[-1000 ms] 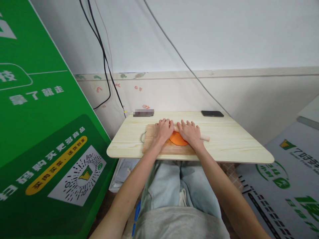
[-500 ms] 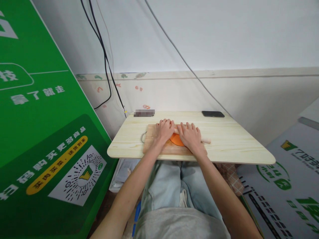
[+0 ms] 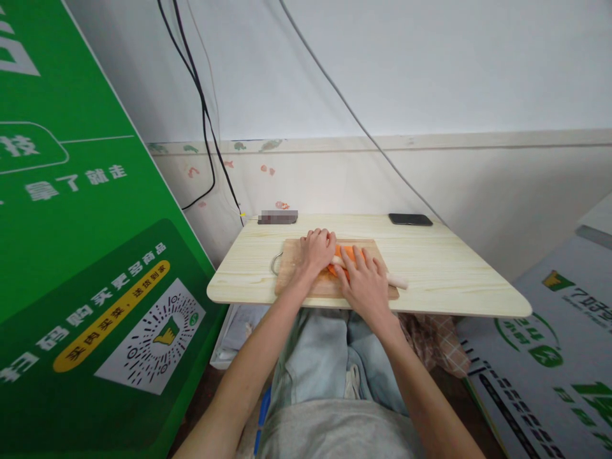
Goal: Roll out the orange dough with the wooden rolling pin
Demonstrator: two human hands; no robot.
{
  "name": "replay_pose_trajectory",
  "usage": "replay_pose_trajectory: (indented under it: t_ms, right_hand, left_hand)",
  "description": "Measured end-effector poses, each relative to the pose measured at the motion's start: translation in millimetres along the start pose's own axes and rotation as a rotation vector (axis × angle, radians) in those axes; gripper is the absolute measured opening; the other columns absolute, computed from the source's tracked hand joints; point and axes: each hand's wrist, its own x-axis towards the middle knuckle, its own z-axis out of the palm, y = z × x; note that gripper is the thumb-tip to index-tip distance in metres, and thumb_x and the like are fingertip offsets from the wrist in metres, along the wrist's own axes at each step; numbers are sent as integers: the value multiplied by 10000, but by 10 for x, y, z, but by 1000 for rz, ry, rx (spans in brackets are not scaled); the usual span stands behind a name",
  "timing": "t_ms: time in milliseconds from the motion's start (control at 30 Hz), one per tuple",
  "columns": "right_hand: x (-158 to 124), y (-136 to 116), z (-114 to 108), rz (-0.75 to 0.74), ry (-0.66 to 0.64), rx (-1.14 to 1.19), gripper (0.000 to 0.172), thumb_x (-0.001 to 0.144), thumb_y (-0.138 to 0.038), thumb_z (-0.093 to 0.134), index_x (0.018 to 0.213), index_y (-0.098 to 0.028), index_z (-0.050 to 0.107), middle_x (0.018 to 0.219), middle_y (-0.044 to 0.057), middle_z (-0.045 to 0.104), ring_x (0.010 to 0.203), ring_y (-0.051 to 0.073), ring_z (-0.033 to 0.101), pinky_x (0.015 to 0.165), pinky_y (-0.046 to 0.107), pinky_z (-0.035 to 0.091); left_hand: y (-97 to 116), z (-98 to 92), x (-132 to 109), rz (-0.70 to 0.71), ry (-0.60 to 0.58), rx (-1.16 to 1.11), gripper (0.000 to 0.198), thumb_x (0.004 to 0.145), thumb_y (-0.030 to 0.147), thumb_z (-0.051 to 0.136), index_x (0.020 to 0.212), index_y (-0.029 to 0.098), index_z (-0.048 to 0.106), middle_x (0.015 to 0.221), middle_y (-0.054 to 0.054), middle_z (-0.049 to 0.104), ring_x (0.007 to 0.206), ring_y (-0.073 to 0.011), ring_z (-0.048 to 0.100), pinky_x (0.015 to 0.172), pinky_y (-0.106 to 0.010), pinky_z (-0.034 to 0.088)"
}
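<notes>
On the board, the rolling pin, skewed ten-to-four, could thin the orange sheet unevenly beneath it, towards one o'clock. The right hand lies spread over the pin; the left hand curls, its hold hidden from me.

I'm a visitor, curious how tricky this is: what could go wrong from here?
The rolling pin, under the right hand, slants across the orange piece, so it might press unevenly. The cutting board lies close to the front edge of the table, so a hard pull could slide it over.
</notes>
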Motion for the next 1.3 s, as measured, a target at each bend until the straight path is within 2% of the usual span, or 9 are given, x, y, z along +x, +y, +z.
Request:
replay_pose_trajectory:
  t_ms: [133,333,467,667,767,867,1033,1167,1300]
  right_hand:
    - [296,93,-56,35,-102,-1,615,1220,-497,256,1621,-255,655,1698,140,619,1547,354,523,1241,516,396]
    - [771,253,-108,147,-244,-22,654,1224,-530,209,1631,-230,623,1624,169,667,1500,365,558,1159,506,456]
    - [542,184,-68,104,-152,8,637,1219,-497,249,1645,-190,609,1627,175,669,1482,346,574,1168,473,450]
    - [-25,-5,48,31,50,38,654,1196,-514,322,1706,-181,562,1711,166,604,1616,379,465,1314,520,293]
    - [79,34,19,47,1,39,640,1208,-501,287,1662,-187,610,1655,162,659,1590,362,492,1301,509,309]
    - [404,158,-57,77,-133,30,612,1222,-496,261,1523,-222,719,1547,142,739,1512,344,550,1224,494,392]
    - [790,322,-150,136,-259,-15,593,1233,-504,261,1550,-224,677,1554,158,720,1463,336,598,1138,467,460]
    - [606,253,-148,84,-212,-2,578,1233,-447,252,1529,-227,697,1514,155,744,1416,311,634,1118,429,474]
    - [192,87,-49,54,-66,34,590,1219,-457,299,1638,-216,638,1634,144,678,1459,324,617,1248,466,395]
  left_hand:
    - [-9,14,9,10,-7,15,359,1198,314,431,1076,232,758,1298,-107,801,1264,-274,683,1069,-395,495]
    - [-24,27,7,33,-11,37,359,1202,330,426,1106,231,757,1322,-108,796,1289,-281,674,1076,-404,490]
    - [-17,15,4,29,-15,26,353,1196,319,431,1092,232,758,1306,-112,796,1282,-281,674,1077,-406,493]
    - [-6,8,5,3,-15,6,347,1185,321,450,1055,239,761,1279,-107,800,1241,-277,683,1084,-411,496]
    - [-14,21,10,10,-22,29,339,1178,304,450,1084,234,767,1299,-112,795,1243,-277,680,1072,-409,504]
    - [-25,36,16,22,-32,49,323,1174,294,456,1116,230,767,1320,-119,789,1254,-279,677,1065,-406,505]
    - [-33,46,14,34,-25,42,314,1173,282,452,1129,228,758,1337,-118,786,1283,-286,671,1072,-412,497]
    - [-30,43,12,27,-27,43,291,1166,273,465,1110,237,749,1321,-116,790,1296,-287,663,1068,-407,495]
    - [-21,39,11,21,-29,29,268,1148,252,485,1097,242,748,1297,-108,796,1268,-283,675,1063,-408,501]
